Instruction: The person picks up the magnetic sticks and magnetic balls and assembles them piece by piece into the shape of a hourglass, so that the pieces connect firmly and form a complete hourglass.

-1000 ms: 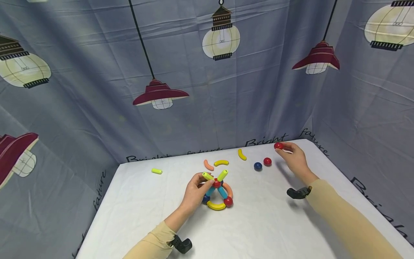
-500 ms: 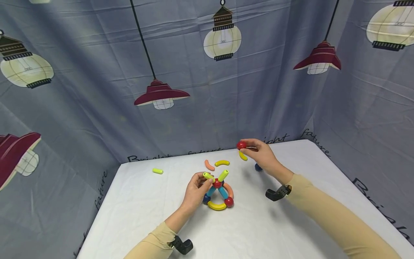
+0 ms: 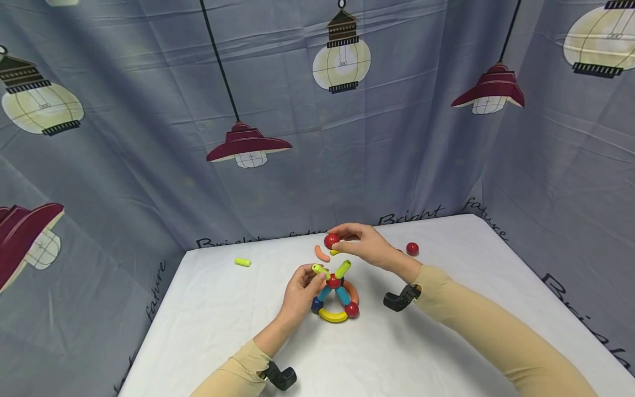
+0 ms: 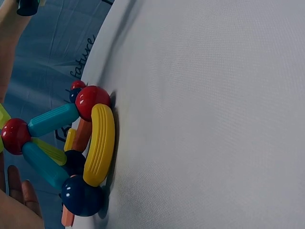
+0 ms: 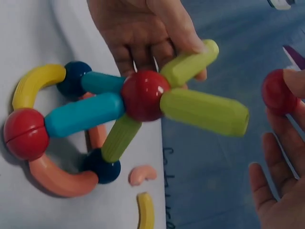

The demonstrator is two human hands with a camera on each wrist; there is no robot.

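Note:
A magnetic stick-and-ball frame stands on the white table. Its base ring joins red and dark blue balls with curved yellow [image 4: 101, 145] and orange [image 5: 64, 179] pieces. Blue sticks [image 5: 86, 114] and one yellow-green stick rise to a top red ball [image 5: 144, 95], from which two more yellow-green sticks [image 5: 207, 113] point up and outward. My left hand [image 3: 297, 292] pinches one of these upper sticks [image 5: 193, 64] between thumb and fingers. Just beyond the frame, my right hand [image 3: 367, 246] pinches a loose red ball [image 3: 331, 241] above the table, apart from the sticks.
A loose yellow-green stick [image 3: 242, 262] lies at the back left. Behind the frame are an orange curved piece [image 3: 322, 253] and a yellow one [image 3: 334, 252], partly covered by my right hand. Another red ball [image 3: 412, 248] sits right; beside it a dark blue ball [image 4: 74, 94] shows in the left wrist view.
My right hand has carried the red ball leftward from the table's back right to just behind the frame. The left hand and the frame have stayed in place.

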